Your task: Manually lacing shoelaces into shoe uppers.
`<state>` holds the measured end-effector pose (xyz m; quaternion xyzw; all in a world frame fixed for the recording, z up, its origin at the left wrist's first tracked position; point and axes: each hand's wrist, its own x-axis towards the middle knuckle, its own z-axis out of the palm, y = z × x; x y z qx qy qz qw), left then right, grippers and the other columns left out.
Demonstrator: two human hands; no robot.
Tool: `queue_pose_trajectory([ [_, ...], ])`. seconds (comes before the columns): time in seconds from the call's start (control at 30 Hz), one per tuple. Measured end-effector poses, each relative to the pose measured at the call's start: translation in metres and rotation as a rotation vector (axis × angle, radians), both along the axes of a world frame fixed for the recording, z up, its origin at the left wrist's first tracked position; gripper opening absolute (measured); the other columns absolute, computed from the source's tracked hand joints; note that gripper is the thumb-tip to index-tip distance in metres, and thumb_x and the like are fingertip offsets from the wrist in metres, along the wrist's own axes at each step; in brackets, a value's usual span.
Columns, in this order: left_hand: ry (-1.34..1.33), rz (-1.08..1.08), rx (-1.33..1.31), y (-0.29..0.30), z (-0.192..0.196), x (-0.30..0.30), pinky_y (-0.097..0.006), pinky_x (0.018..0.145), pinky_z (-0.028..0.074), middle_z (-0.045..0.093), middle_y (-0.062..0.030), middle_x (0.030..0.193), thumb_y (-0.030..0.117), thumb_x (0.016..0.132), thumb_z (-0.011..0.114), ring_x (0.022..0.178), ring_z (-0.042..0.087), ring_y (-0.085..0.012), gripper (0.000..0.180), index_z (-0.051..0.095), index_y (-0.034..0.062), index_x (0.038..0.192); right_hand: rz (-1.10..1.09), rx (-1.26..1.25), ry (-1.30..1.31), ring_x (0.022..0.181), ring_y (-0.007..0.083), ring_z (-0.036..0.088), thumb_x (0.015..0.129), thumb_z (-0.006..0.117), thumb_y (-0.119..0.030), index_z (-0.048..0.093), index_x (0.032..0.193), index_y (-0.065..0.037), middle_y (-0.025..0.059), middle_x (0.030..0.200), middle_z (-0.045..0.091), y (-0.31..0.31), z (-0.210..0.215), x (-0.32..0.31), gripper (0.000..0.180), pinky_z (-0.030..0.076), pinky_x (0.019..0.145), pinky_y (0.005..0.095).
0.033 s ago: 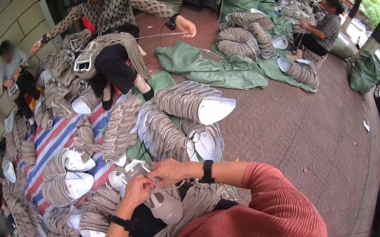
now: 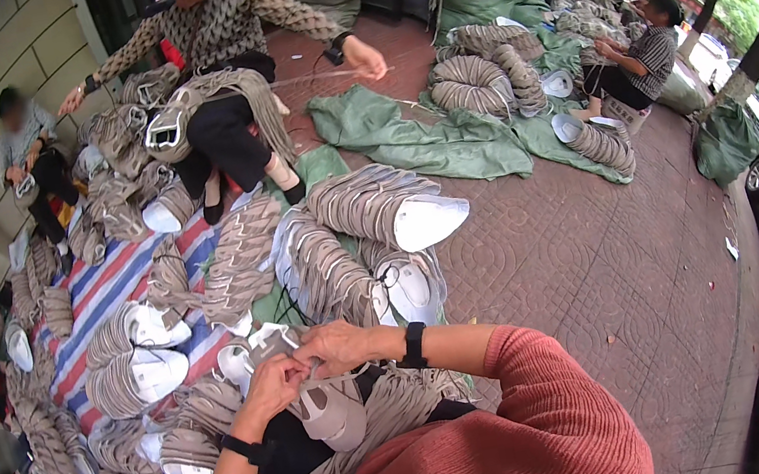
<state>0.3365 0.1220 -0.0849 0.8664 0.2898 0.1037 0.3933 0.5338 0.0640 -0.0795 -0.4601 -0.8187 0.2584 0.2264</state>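
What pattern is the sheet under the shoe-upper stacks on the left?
Red, white and blue stripes on the sheet, clearest in the head view.

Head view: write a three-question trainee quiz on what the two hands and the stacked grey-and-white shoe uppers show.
1. True or false: both the left hand and the right hand are on the same grey-and-white shoe upper.
2. What does each wrist wear?
3. The striped red, white and blue tarp lies to the person's: A left, B right, C behind.

Key: 1 true. 2 a black wristband. 3 A.
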Motion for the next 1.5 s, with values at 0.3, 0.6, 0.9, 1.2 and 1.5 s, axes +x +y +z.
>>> queue_pose_trajectory([
  [0.3,0.160,0.013,-0.056,-0.005,0.002,-0.015,-0.035,0.060,0.045,0.060,-0.0128,0.069,0.007,0.070,0.061,0.066,0.060,-0.0258,0.012,0.064,0.0049,0.081,0.160,0.238,-0.007,0.085,0.0291,0.054,0.065,0.065,-0.019,0.053,0.085,-0.009,0.0087,0.082,0.052,0.002,-0.005,-0.014,0.026,0.047,0.066,0.0407],
  [0.6,-0.214,0.460,0.617,0.076,0.027,-0.060,-0.040,0.063,0.046,0.059,-0.0145,0.081,0.011,0.082,0.052,0.076,0.059,-0.0338,0.008,0.056,0.0071,0.088,0.168,0.164,0.011,0.088,0.0296,0.052,0.073,0.062,-0.016,0.051,0.090,-0.010,0.0096,0.086,0.048,-0.001,0.002,0.004,0.021,0.043,0.074,0.0400],
  [0.9,-0.123,1.470,1.183,0.122,0.273,-0.492,-0.037,0.065,0.050,0.064,-0.0112,0.082,0.017,0.063,0.076,0.072,0.061,-0.0229,0.038,0.060,-0.0005,0.092,0.210,0.022,0.151,0.091,0.0305,0.050,0.077,0.058,-0.008,0.051,0.094,-0.008,0.0104,0.087,0.047,0.002,-0.006,0.007,0.018,0.043,0.077,0.0397],
  [1.2,-0.271,1.099,0.481,0.067,0.112,-0.316,-0.023,0.052,0.046,0.055,-0.0010,0.074,0.008,0.084,0.057,0.058,0.055,-0.0105,0.025,0.054,0.0039,0.108,0.143,0.036,0.131,0.081,0.0287,0.052,0.074,0.059,0.000,0.052,0.102,-0.010,0.0095,0.082,0.047,-0.001,-0.004,0.007,0.031,0.044,0.070,0.0374],
  [1.5,-0.122,0.284,0.423,-0.025,0.043,-0.063,-0.035,0.077,0.045,0.052,-0.0099,0.094,0.006,0.072,0.066,0.087,0.053,-0.0284,0.024,0.061,0.0095,0.095,0.243,0.044,0.093,0.083,0.0268,0.055,0.067,0.062,0.005,0.059,0.095,-0.011,0.0069,0.087,0.049,-0.011,0.026,0.005,0.033,0.045,0.069,0.0356],
])
